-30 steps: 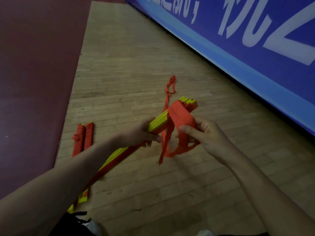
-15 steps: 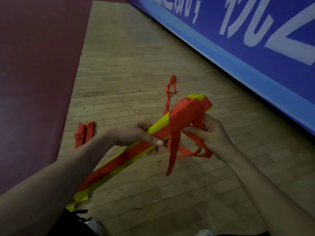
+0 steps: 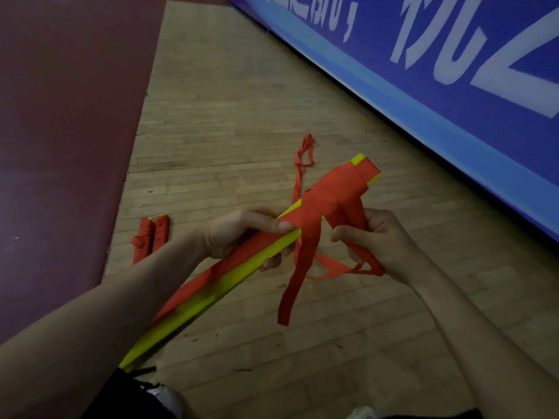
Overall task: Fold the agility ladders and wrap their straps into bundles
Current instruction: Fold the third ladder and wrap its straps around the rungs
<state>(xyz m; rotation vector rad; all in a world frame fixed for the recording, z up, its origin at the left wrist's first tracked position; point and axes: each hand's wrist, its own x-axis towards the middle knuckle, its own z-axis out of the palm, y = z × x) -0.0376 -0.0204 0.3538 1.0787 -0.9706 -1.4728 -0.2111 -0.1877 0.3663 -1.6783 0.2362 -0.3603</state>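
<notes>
Since the frame one second back, the far end of the ladder [image 3: 211,297] has swung up and to the right, toward the banner [image 3: 423,55]. The stack has also turned, so that one flat yellow face now shows. The right hand [image 3: 384,240] has shifted from the wrap to a position just right of it.

The ladder is held in the air, tilted, with its near end low by the person's leg and its far end high. The left hand [image 3: 242,234] grips it at mid-length: the thumb lies across the top and the fingers [image 3: 272,263] curl beneath.

The strap [image 3: 332,192] is wound in several turns round the far end. The right-hand fingers [image 3: 348,237] are clenched on a band coming off the wrap, and a thin loop hangs below that hand. One flat tail hangs down between the hands. Another length trails to the floor [image 3: 227,116] beyond the ladder and ends in a loop.

Two red bundles [image 3: 151,237] lie side by side, touching, on the floor at left, near the edge of the dark red surface [image 3: 60,116].
</notes>
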